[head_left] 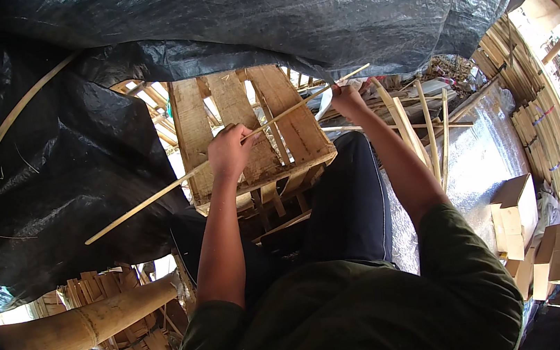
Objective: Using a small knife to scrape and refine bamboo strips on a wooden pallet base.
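A long, thin bamboo strip [158, 205] slants across in front of me, its left end low and its right end high. My left hand [229, 152] is closed around it near the middle, above a wooden slatted crate [228, 97]. Farther right, my right hand [349, 99] is closed on what looks like a knife [321, 74], a dark narrow blade pointing up and left; its handle is hidden in the fist. The strip passes right by this blade and the fingers. Whether the blade touches it, I cannot tell.
Black plastic sheeting [316, 10] hangs ahead and on the left. Several split bamboo pieces [405, 124] lean right of my knee. A silvery sheet [483, 150], cardboard boxes [514, 213] and bundled strips [546, 135] are at right. A thick bamboo pole [89, 329] lies lower left.
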